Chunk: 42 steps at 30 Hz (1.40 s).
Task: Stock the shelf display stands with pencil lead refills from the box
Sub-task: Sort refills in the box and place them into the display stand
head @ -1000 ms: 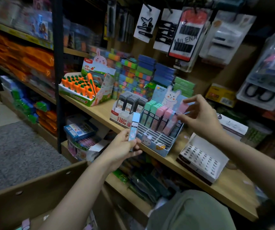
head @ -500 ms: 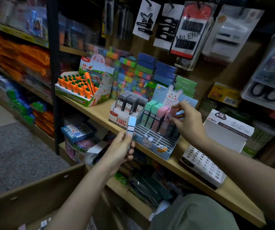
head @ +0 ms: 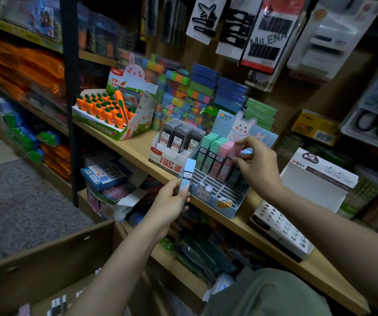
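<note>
The left hand (head: 172, 201) pinches a blue refill (head: 185, 179) upright, just left of the bunny stand (head: 215, 195) (empty slots in front); the right hand (head: 257, 164) pinches a pink refill (head: 235, 148) there.

"MILENA" on a hanging hairpin card (head: 267, 37); "100" on the grey refill stand (head: 172, 156).

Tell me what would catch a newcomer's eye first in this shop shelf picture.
Probably the bright orange carrot erasers in their display box at the left of the wooden shelf. Next, the blue bunny stand mid-shelf, where the right hand pinches a pink refill while the left hand holds a blue refill before it.
</note>
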{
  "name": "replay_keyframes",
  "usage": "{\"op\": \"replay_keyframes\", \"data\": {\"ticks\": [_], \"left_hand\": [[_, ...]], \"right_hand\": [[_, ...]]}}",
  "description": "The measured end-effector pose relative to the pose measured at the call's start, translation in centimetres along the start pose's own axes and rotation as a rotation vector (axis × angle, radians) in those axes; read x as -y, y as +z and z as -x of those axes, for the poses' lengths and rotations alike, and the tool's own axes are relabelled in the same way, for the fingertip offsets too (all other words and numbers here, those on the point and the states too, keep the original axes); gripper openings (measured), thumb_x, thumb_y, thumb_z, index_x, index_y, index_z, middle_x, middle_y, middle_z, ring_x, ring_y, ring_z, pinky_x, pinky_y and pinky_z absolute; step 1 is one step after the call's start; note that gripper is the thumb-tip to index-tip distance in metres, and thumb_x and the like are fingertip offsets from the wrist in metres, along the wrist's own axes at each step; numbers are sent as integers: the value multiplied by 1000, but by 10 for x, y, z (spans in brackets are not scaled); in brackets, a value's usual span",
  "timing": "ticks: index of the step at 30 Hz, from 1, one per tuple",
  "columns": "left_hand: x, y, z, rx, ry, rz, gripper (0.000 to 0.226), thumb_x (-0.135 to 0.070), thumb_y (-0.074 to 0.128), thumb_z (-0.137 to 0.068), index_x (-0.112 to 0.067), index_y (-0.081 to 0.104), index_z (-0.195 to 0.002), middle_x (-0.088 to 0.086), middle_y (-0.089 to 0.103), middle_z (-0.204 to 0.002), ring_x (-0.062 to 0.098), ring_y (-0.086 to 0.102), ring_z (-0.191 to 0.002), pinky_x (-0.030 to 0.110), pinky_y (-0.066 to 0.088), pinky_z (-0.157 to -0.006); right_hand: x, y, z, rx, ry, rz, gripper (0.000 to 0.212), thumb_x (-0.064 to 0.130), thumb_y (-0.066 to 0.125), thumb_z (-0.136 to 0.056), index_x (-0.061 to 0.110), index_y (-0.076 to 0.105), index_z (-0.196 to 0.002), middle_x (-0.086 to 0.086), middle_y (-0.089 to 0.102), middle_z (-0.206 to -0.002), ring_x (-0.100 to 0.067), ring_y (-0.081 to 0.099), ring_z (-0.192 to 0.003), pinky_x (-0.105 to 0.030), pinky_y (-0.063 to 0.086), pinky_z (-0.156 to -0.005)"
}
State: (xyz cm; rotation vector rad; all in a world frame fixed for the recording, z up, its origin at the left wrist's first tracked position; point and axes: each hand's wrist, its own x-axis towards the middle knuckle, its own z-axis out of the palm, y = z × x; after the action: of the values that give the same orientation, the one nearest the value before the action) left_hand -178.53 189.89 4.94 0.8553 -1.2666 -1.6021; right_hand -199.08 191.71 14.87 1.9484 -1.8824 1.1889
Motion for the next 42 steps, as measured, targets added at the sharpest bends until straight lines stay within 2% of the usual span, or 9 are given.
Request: {"op": "replay_keyframes", "data": {"ticks": [7,9,13,21,26,31,35,39,42], "left_hand": [[-3,-1,3,7,56,-42,24,-14,51,-99,-35,63,-98,2,64,-95,17,62,-95,36,54,-91],[-4,-1,6,6,66,-46,23,-13,54,-98,-34,62,-101,3,65,-97,19,64,-98,38,53,-93],[-5,-1,7,-9,68,-55,28,-12,59,-95,-20,60,-121,5,68,-102,19,66,-99,31,55,-87],[-8,6,10,-9,88,-89,23,-12,60,-94,-30,61,-108,4,69,-99,19,66,-99,36,54,-90],[-14,9,14,9,143,-214,27,-18,56,-98,-23,59,-123,1,66,-109,15,62,-105,34,51,-94],[-27,19,24,103,201,-283,32,-20,55,-98,-21,57,-130,0,66,-109,11,61,-104,28,51,-93],[-33,25,30,130,222,-310,28,-22,56,-97,-22,61,-125,-2,66,-110,12,62,-104,29,53,-90],[-32,32,24,52,422,-560,32,-28,57,-96,-21,55,-127,-8,51,-123,5,51,-113,12,43,-89],[-15,34,19,41,610,-896,38,-38,53,-97,-25,47,-132,-4,36,-136,11,34,-129,29,40,-103]], "right_hand": [[1,5,7,49,13,51,30,6,75,-82,18,61,-105,0,65,-105,-16,68,-84,-39,59,-80],[0,6,9,44,18,70,33,8,75,-83,17,61,-111,-2,65,-107,-16,67,-86,-42,58,-81],[-2,11,10,19,25,75,29,7,73,-84,12,61,-110,-4,58,-110,-19,67,-85,-42,58,-81],[6,9,8,55,43,212,27,10,70,-87,10,62,-113,-5,54,-111,-26,67,-85,-41,55,-81],[28,-11,18,-11,-43,82,42,20,64,-92,26,51,-132,7,52,-113,-9,64,-81,-24,54,-77],[52,-14,36,274,8,-138,44,39,72,-85,36,51,-124,16,62,-97,3,65,-81,-13,54,-71],[55,-12,38,199,26,-165,38,28,80,-78,37,56,-106,13,62,-89,0,66,-74,-13,54,-66],[39,-47,25,73,131,-214,34,24,82,-76,37,58,-96,5,66,-95,-3,69,-71,-20,57,-63],[20,-73,19,-31,162,-106,27,22,80,-80,25,61,-98,9,67,-80,-6,69,-67,-21,55,-59]]}}
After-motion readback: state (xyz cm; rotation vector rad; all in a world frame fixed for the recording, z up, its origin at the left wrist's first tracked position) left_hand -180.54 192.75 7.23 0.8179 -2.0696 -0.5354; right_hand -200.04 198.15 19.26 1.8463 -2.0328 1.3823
